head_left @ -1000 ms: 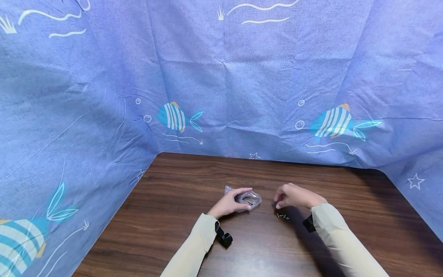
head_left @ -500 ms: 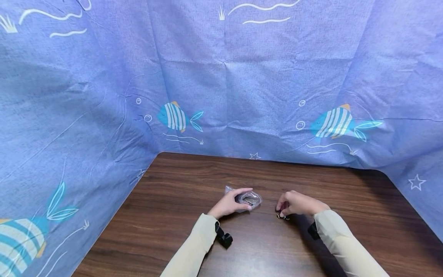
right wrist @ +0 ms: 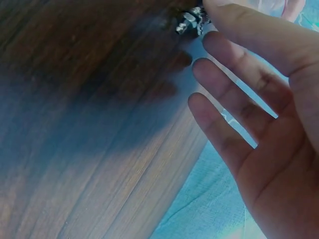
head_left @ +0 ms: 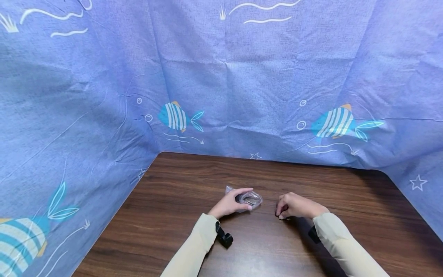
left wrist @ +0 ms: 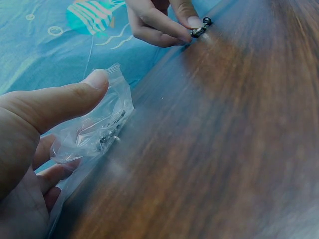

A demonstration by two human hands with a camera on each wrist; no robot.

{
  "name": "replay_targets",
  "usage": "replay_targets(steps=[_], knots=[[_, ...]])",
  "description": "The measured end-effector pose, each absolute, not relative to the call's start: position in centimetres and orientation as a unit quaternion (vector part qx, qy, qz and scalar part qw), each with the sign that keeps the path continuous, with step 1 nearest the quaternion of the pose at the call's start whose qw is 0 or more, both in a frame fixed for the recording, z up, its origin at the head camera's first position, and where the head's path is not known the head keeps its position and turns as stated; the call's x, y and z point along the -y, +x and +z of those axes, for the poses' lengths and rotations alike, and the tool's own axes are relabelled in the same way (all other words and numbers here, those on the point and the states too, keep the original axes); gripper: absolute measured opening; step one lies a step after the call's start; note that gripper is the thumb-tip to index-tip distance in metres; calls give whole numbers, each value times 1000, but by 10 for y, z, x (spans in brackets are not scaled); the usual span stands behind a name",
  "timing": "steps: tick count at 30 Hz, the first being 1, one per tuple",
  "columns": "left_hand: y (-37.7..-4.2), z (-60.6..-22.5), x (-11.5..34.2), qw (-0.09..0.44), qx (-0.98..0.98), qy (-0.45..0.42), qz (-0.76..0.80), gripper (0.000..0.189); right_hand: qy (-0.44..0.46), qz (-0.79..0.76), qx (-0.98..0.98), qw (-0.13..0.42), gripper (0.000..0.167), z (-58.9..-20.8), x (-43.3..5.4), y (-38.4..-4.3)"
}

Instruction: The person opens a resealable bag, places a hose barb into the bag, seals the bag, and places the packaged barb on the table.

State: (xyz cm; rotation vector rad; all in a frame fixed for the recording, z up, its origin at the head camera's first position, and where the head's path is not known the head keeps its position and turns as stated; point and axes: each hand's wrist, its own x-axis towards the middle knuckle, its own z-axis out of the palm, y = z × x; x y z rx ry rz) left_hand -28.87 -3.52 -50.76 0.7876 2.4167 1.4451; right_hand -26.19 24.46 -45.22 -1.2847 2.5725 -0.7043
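A clear plastic bag [head_left: 257,198] stands with its mouth held apart by my left hand [head_left: 227,202], thumb on the near side and fingers on the far side. Small metal pieces [left wrist: 107,137] show through the bag's wall in the left wrist view. To the right, my right hand [head_left: 296,205] reaches down to the tabletop, thumb and forefinger pinching at a little cluster of small metal screws [left wrist: 200,30]. In the right wrist view the screws lie beside the thumb tip, while the other fingers [right wrist: 214,117] are spread. The hand partly covers the cluster in the head view.
Both hands work over a dark brown wooden table [head_left: 183,181]. A blue cloth [head_left: 263,84] with fish prints hangs behind it and along the sides. Black straps with small devices [head_left: 225,238] sit on the wrists.
My right hand has come down and slightly nearer onto the screws, its thumb and forefinger now at the cluster. My left hand and the bag have stayed in place.
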Motion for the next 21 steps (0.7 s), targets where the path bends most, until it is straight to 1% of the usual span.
replay_targets(steps=[13, 21], knots=[[-288, -507, 35, 105, -821, 269, 492, 64, -411, -186, -888, 88, 13, -451, -239, -262], [-288, -508, 35, 108, -818, 268, 497, 64, -393, -186, -896, 93, 8, -449, -238, -263]])
